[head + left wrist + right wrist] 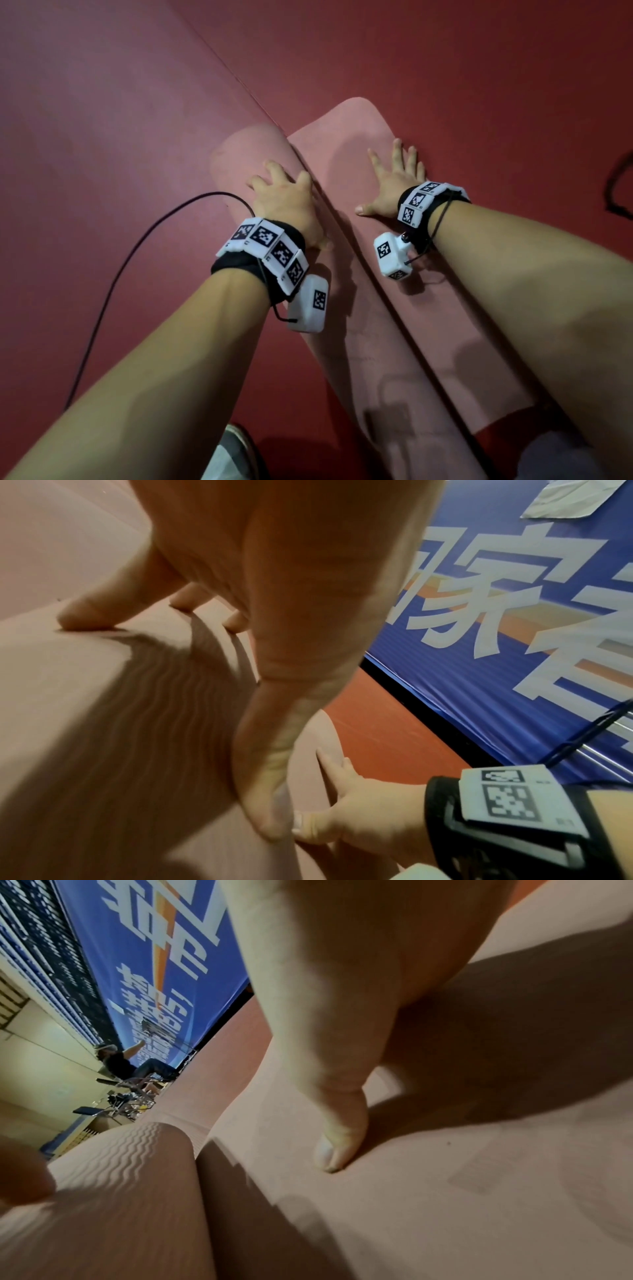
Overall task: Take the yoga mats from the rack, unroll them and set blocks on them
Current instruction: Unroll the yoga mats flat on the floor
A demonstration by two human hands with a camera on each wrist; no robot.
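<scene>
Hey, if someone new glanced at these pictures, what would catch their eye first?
Probably the pink mat, half unrolled on the red floor in the middle of the head view. The left hand presses on the rolled part while the right hand lies flat with fingers spread on the unrolled end. Both wrist views also show a big blue banner with white characters behind.

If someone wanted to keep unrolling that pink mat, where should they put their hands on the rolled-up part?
Probably on top of the rolled part of the pink foam yoga mat, coming from the flat unrolled side. It lies as a long cylinder on the red floor, so spread palms, like the left hand now, could push it away evenly.
</scene>
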